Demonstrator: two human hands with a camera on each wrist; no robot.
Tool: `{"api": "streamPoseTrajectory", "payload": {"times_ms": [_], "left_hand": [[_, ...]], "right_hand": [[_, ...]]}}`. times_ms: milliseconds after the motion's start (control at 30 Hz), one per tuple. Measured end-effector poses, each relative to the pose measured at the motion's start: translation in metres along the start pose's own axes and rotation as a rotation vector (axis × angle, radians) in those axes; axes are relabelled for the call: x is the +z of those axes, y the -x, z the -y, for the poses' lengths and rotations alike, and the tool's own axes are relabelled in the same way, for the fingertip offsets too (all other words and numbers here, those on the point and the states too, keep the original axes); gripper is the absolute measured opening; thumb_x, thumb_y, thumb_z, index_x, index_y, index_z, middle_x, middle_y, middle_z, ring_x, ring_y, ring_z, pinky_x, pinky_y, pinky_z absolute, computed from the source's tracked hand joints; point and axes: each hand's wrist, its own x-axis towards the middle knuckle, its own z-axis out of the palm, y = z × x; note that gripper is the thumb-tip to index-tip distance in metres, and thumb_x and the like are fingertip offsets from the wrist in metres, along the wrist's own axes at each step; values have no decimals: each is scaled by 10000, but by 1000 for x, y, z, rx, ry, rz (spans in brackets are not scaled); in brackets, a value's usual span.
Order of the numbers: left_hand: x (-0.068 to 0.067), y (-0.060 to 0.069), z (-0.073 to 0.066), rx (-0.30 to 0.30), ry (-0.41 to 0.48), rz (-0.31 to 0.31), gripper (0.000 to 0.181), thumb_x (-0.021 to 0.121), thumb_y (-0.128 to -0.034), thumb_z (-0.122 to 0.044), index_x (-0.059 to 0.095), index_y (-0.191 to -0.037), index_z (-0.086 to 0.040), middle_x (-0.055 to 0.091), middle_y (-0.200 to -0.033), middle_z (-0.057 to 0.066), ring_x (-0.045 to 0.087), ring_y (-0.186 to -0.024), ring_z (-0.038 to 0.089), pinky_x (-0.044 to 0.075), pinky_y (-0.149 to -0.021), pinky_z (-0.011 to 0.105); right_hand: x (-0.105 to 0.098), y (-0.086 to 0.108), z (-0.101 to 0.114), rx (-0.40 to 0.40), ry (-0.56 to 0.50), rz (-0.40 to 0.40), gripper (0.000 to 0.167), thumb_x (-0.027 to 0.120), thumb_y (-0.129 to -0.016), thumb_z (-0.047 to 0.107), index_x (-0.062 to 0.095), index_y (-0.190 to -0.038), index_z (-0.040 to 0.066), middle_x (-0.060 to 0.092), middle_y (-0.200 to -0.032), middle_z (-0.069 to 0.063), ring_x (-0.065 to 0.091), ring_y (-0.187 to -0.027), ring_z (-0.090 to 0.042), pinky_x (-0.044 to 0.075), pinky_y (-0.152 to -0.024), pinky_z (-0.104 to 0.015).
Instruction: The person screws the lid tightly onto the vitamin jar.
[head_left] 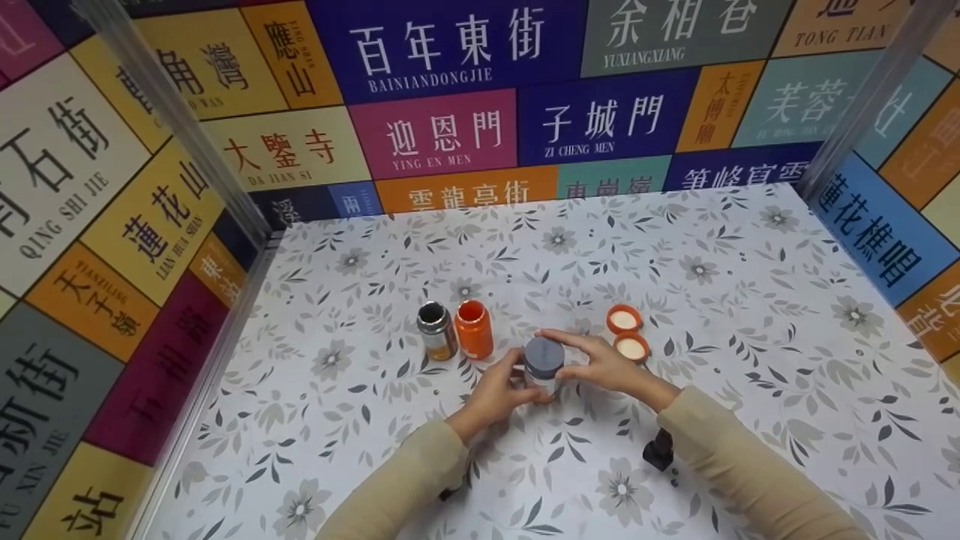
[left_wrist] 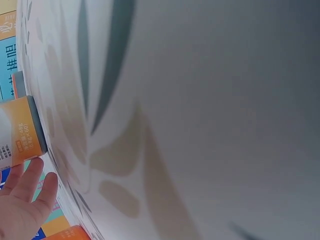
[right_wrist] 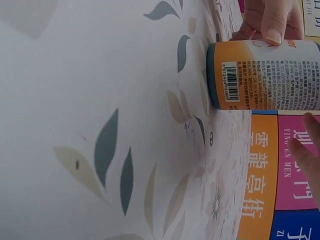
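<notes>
A jar [head_left: 544, 358] with a dark grey lid and a white-and-orange printed label stands upright on the table between the two hands. My left hand [head_left: 491, 397] holds it from the left; its thumb [right_wrist: 274, 34] presses the label in the right wrist view. To the right of the lid is my right hand [head_left: 604, 364], thumb and index finger spread around it. In the right wrist view, the right hand's fingertips [right_wrist: 302, 152] sit a little apart from the jar [right_wrist: 265, 75]. The left wrist view shows the left hand [left_wrist: 27, 200] close against the jar [left_wrist: 20, 132].
Left of the hands stand an uncapped silver bottle [head_left: 439, 334] and an uncapped orange bottle [head_left: 474, 331]. Two orange caps [head_left: 623, 319], pale inside, lie upturned beyond the right hand. A small black object [head_left: 658, 451] shows beside the right forearm. Printed walls edge the flowered tabletop [head_left: 360, 465].
</notes>
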Motion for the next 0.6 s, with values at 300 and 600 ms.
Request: {"api": "streamPoseTrajectory", "payload": {"times_ms": [300,600], "left_hand": [[0,0,0,-7,11,-6,566,749,-735,-191,480,-1232,-164,558,-1215,64,562,-1066,231,447,-926,357],[0,1,0,-6,18,2,569,757,-734,-217,481,-1229,-174,560,-1199,42,566,-1045,220,451,-915,362]], "right_hand": [[-8,6,9,7,19,-86,428,656,-804,57,555,-1210,-28,577,-1213,-178,517,-1136,-144,394,-949,-479],[-7,1,19,-2,-25,-143,405,685,-771,17,575,-1153,-57,591,-1152,-207,517,-1083,-80,395,-934,-462]]}}
